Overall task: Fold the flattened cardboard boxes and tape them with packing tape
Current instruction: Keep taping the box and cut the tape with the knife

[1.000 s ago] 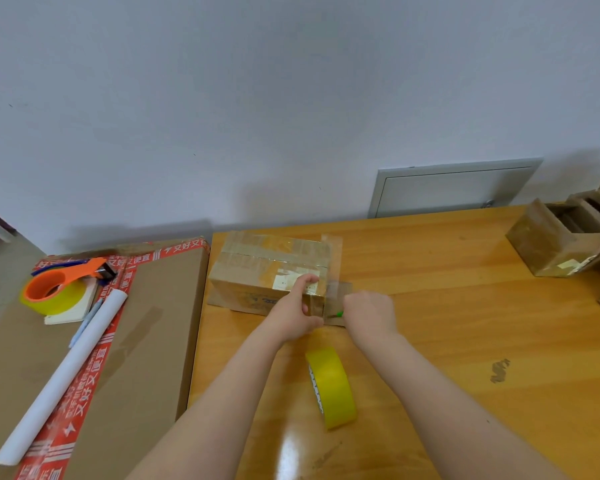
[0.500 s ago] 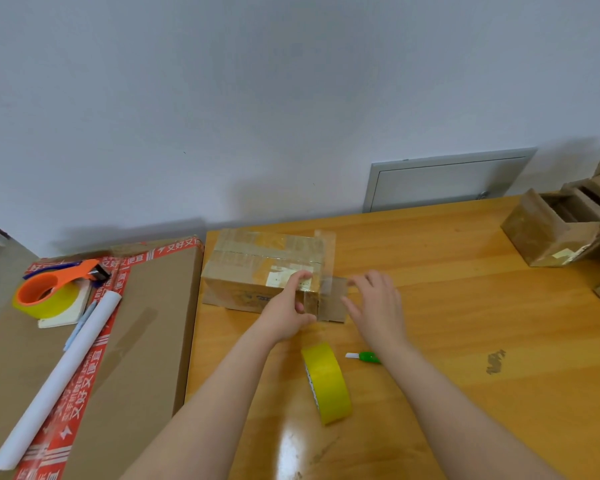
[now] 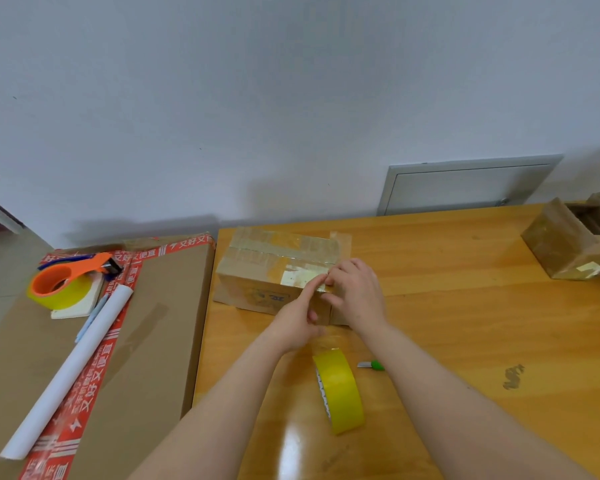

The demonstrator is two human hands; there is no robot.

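So, arms stretched out: left hand (image 3: 298, 320) pokes an index finger onto the top edge of the taped box (image 3: 257, 271), right hand (image 3: 359, 292) lies loose over its right end, neither gripping. Box sits far-left on the surface (image 3: 465, 306).

Tape roll (image 3: 340, 393) lies before the box (image 3: 274, 271).

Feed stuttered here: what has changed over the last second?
The right hand let go of the green cutter, which now lies on the table by the yellow tape roll, and moved onto the right end of the box. The left hand stays at its front corner; box and roll have not moved.
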